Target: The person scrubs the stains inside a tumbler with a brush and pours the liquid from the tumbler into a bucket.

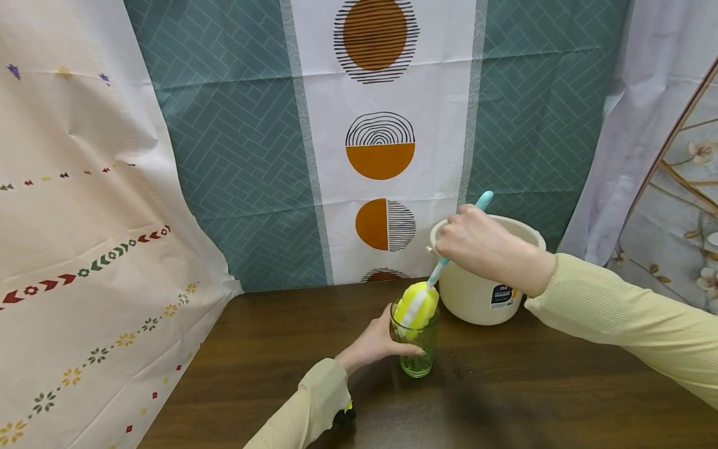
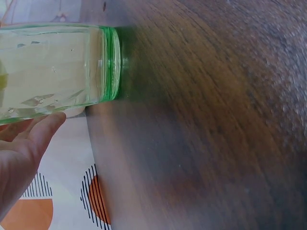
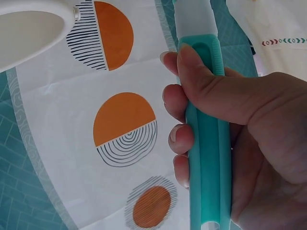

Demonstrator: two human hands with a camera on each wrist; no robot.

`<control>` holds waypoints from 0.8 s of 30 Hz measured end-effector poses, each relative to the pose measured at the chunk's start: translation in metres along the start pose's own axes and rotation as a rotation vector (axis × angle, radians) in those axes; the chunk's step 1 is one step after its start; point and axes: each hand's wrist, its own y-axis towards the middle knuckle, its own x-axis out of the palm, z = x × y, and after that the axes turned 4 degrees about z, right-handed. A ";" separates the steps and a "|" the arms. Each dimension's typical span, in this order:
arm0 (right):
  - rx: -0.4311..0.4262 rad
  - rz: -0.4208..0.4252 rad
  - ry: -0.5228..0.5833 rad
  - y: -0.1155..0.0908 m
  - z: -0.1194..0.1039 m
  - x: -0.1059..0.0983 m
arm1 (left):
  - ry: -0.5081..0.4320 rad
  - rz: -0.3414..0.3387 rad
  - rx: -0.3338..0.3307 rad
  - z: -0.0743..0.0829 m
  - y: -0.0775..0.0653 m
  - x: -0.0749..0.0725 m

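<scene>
In the head view my left hand (image 1: 377,342) grips a green-tinted drinking glass (image 1: 422,349) near its upper part, thumb across the front. The left wrist view shows the glass (image 2: 57,69) from the side, its base close to the wooden table, with fingers of my left hand (image 2: 21,158) along its wall. My right hand (image 1: 477,243) holds a sponge bottle brush by its teal handle (image 3: 209,158), fingers wrapped round it and thumb laid along it. The brush's yellow and white sponge head (image 1: 417,305) sits partly inside the glass mouth, its top above the rim.
A cream bucket (image 1: 477,299) with a dark label stands behind and right of the glass, under my right forearm. A few water drops (image 1: 459,373) lie on the brown table (image 1: 269,349) right of the glass. Patterned cloths (image 1: 235,156) hang behind and to the left.
</scene>
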 end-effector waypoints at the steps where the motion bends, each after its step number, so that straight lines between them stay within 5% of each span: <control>1: 0.001 0.000 -0.002 0.000 0.000 0.000 | -0.003 -0.003 0.001 0.004 -0.001 -0.001; 5: 0.006 0.003 -0.004 -0.001 0.001 0.001 | -0.005 -0.009 0.000 0.011 -0.004 -0.002; 13: 0.021 -0.003 -0.029 -0.001 0.002 0.001 | 0.015 0.010 0.005 -0.015 0.007 0.004; 24: 0.047 -0.040 -0.034 -0.006 0.002 -0.003 | 0.027 0.023 0.024 -0.018 0.008 0.004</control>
